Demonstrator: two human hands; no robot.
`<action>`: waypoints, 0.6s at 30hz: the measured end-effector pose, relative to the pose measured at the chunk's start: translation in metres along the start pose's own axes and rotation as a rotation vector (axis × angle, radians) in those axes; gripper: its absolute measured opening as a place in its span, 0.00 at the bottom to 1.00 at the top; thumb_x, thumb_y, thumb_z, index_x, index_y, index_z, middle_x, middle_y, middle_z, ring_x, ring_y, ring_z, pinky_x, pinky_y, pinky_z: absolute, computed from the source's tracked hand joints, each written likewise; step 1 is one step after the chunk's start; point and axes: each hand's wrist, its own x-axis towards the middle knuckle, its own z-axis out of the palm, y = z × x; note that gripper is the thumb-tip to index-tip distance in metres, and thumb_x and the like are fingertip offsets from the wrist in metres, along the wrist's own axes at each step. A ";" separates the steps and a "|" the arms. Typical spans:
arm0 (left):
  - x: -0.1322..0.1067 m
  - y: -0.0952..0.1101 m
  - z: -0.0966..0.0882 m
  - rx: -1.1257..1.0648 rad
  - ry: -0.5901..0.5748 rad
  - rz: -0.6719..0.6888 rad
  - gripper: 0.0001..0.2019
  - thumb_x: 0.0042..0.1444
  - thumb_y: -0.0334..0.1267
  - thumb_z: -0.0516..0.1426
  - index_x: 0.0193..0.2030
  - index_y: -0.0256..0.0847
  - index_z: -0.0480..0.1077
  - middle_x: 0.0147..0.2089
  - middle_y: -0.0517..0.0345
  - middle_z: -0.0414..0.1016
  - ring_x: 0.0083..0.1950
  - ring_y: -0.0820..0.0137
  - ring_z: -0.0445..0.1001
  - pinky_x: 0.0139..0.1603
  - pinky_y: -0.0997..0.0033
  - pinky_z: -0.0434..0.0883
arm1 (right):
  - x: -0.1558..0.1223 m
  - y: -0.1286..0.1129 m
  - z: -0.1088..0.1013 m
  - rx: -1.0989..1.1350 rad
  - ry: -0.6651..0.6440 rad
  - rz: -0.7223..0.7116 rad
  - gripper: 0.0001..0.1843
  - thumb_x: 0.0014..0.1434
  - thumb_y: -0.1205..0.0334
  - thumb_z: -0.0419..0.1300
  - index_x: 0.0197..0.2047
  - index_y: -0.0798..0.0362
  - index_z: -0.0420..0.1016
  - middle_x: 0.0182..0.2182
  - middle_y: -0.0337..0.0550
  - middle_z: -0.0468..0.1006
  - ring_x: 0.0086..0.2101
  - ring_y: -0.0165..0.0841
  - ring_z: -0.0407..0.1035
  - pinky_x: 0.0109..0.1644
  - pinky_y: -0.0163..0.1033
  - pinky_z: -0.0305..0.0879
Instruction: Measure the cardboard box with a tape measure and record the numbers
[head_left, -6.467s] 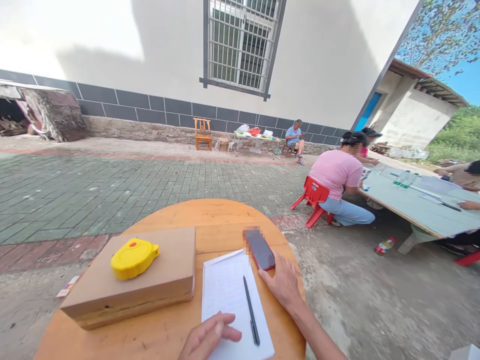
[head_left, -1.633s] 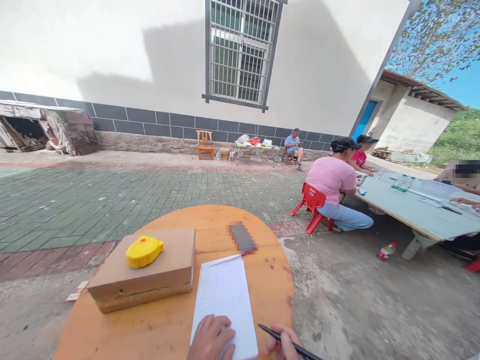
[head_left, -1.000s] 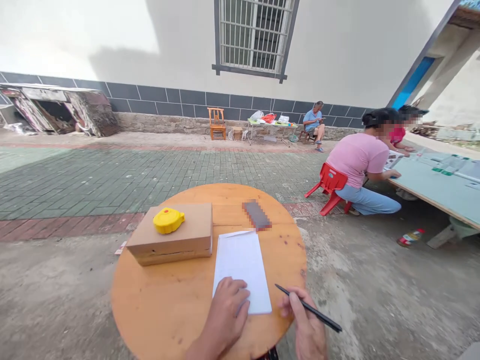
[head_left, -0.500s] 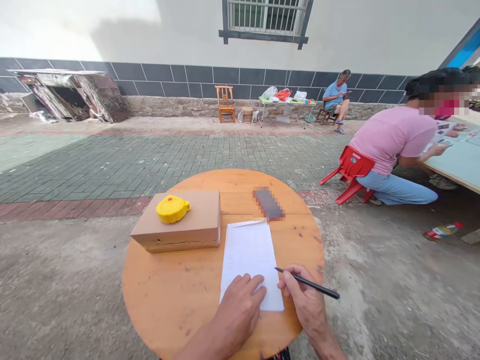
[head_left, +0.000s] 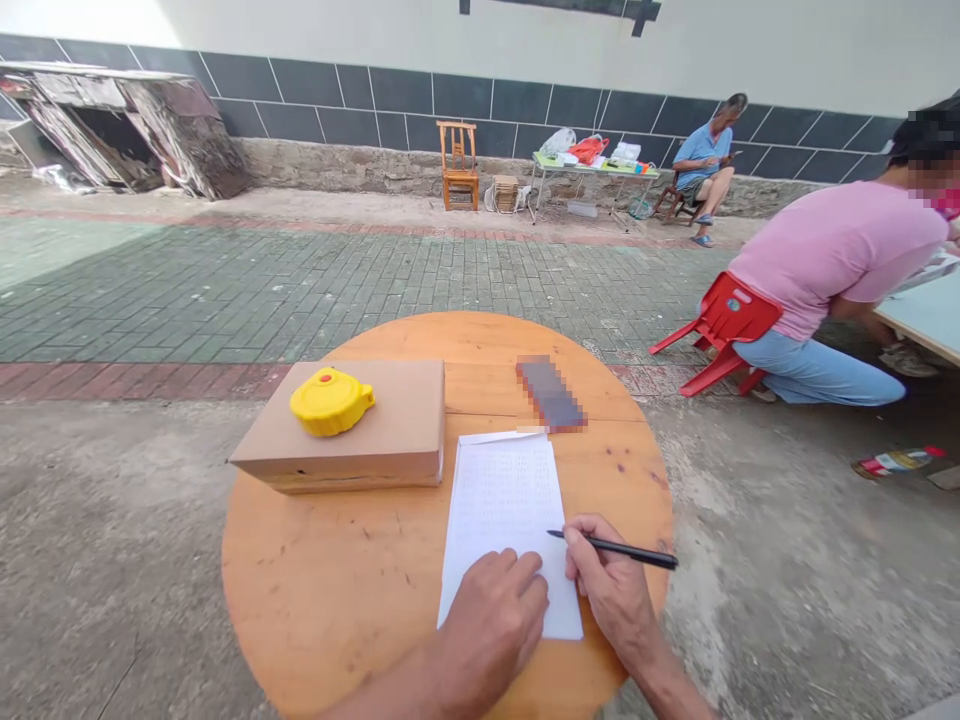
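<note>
A white sheet of paper (head_left: 506, 500) with faint rows of writing lies on a round wooden table (head_left: 337, 580). My left hand (head_left: 491, 630) rests flat on the sheet's near end, fingers together. My right hand (head_left: 611, 585) grips a black pen (head_left: 615, 548), its tip over the sheet's right edge. Beyond the paper lies a dark phone (head_left: 551, 393). To the left sits a brown cardboard box (head_left: 390, 440) with a yellow tape measure (head_left: 330, 401) on top.
A person in a pink shirt (head_left: 832, 260) sits on a red chair (head_left: 724, 325) at a long table to the right. Another person in blue (head_left: 705, 150) sits by the far wall beside a small table (head_left: 592, 165) and a wooden chair (head_left: 459, 165). A bottle (head_left: 896, 461) lies on the ground.
My right hand left the phone and took up the pen from the sheet. My view tipped downward and both hands moved further onto the paper's near end.
</note>
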 end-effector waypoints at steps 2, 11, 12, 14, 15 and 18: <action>-0.002 -0.001 -0.001 -0.008 -0.016 -0.004 0.07 0.58 0.25 0.52 0.33 0.42 0.62 0.37 0.58 0.70 0.34 0.67 0.67 0.33 0.66 0.64 | 0.001 -0.001 -0.001 -0.041 -0.011 -0.029 0.17 0.65 0.48 0.53 0.32 0.52 0.69 0.20 0.34 0.64 0.23 0.29 0.62 0.28 0.33 0.61; -0.006 0.000 0.000 0.018 -0.034 0.009 0.07 0.57 0.24 0.51 0.36 0.41 0.63 0.40 0.57 0.74 0.32 0.67 0.68 0.31 0.64 0.65 | 0.001 0.002 0.003 -0.114 0.046 -0.105 0.15 0.65 0.51 0.53 0.33 0.52 0.71 0.23 0.37 0.69 0.23 0.29 0.61 0.27 0.33 0.59; -0.005 0.000 0.000 0.019 -0.037 0.009 0.07 0.58 0.25 0.51 0.36 0.41 0.63 0.41 0.57 0.74 0.32 0.67 0.68 0.31 0.64 0.65 | 0.001 0.002 0.004 -0.115 0.045 -0.110 0.15 0.65 0.51 0.53 0.34 0.52 0.71 0.24 0.37 0.69 0.24 0.30 0.62 0.27 0.33 0.60; -0.005 0.000 -0.001 0.022 -0.041 0.005 0.06 0.58 0.25 0.51 0.36 0.41 0.64 0.42 0.56 0.74 0.32 0.68 0.68 0.31 0.65 0.65 | 0.001 0.002 0.004 -0.122 0.030 -0.123 0.15 0.65 0.52 0.53 0.33 0.52 0.71 0.24 0.38 0.70 0.25 0.30 0.63 0.29 0.33 0.61; -0.005 0.000 -0.001 0.022 -0.044 0.004 0.06 0.59 0.26 0.50 0.35 0.41 0.64 0.43 0.55 0.74 0.32 0.68 0.68 0.31 0.65 0.65 | 0.002 0.002 0.004 -0.126 0.024 -0.130 0.15 0.65 0.52 0.52 0.33 0.52 0.71 0.24 0.38 0.70 0.25 0.30 0.64 0.29 0.33 0.61; -0.003 0.000 -0.003 0.019 -0.069 0.008 0.06 0.59 0.26 0.50 0.36 0.41 0.64 0.44 0.55 0.74 0.32 0.68 0.69 0.31 0.66 0.65 | 0.002 0.004 0.004 -0.139 0.011 -0.139 0.15 0.66 0.53 0.52 0.33 0.52 0.70 0.25 0.38 0.69 0.26 0.31 0.64 0.30 0.33 0.61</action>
